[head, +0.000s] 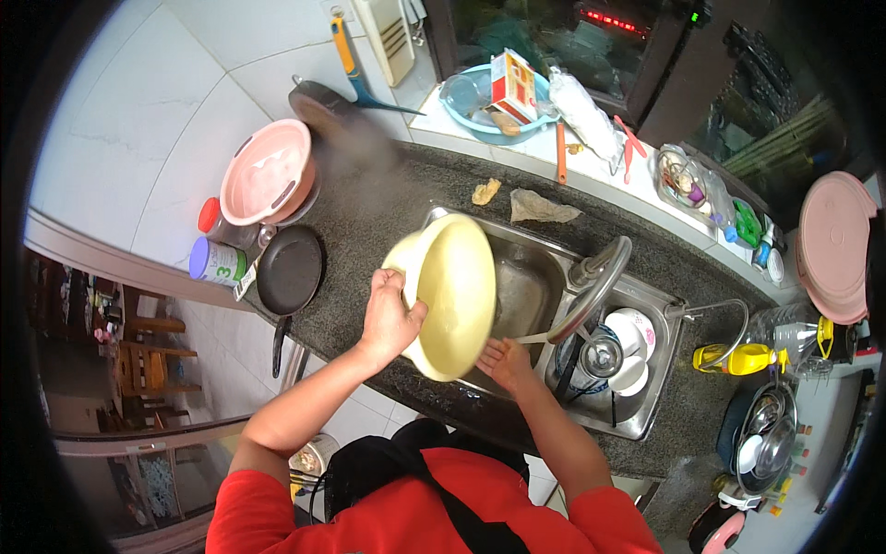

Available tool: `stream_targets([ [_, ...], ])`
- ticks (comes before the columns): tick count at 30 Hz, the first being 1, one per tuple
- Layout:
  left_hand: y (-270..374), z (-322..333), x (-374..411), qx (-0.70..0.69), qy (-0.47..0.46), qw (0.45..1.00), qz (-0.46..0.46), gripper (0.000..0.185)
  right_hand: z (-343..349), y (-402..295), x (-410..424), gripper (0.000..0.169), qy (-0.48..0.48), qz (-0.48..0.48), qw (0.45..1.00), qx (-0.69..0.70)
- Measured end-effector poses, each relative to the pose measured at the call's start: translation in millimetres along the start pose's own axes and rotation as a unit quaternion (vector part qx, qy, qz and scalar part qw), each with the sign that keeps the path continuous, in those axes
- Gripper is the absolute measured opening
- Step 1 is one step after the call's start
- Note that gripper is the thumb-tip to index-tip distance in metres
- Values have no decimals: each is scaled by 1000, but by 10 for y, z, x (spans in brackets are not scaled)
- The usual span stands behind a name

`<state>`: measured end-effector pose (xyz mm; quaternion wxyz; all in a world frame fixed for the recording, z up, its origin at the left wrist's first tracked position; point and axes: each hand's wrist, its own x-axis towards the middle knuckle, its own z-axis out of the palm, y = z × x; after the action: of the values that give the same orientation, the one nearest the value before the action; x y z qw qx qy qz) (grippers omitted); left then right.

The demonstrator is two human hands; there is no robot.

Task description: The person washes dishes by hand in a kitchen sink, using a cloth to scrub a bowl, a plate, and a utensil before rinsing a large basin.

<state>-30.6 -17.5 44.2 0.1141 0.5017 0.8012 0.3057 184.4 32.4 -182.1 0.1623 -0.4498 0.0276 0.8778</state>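
Observation:
My left hand (393, 315) grips the left rim of a pale yellow plastic basin (457, 298), thumb over the edge. The basin is tipped on its side above the left sink bowl (522, 294), its hollow facing right. My right hand (509, 361) is beside the basin's lower right rim, fingers extended and holding nothing; whether the fingertips touch the rim I cannot tell. The curved metal faucet (595, 291) reaches over the divider, and a pale streak, seemingly water, runs from its mouth towards my right hand. What lies behind the basin is hidden.
The right sink bowl (633, 412) holds stacked white bowls (628, 377) and a strainer (601, 356). A black frying pan (291, 266) and pink basin (266, 173) stand left. A cloth (543, 206) lies behind the sink; a yellow bottle (737, 358) lies right.

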Motion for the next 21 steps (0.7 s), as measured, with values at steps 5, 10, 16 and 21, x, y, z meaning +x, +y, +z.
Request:
stream_targets([
  [5,318,-37,23,123,80,981,129,32,-319,-151,699,50,-237,-198,948,-81],
  [10,144,45,-47,151,135,963,181,33,-85,-524,281,45,-126,-55,987,87],
  [16,181,49,-62,182,178,921,294,36,-242,-2033,-313,24,370,-608,564,-419],
  [21,182,-10,-22,190,211,897,338,35,-290,-2954,-140,59,259,-449,631,-578],
])
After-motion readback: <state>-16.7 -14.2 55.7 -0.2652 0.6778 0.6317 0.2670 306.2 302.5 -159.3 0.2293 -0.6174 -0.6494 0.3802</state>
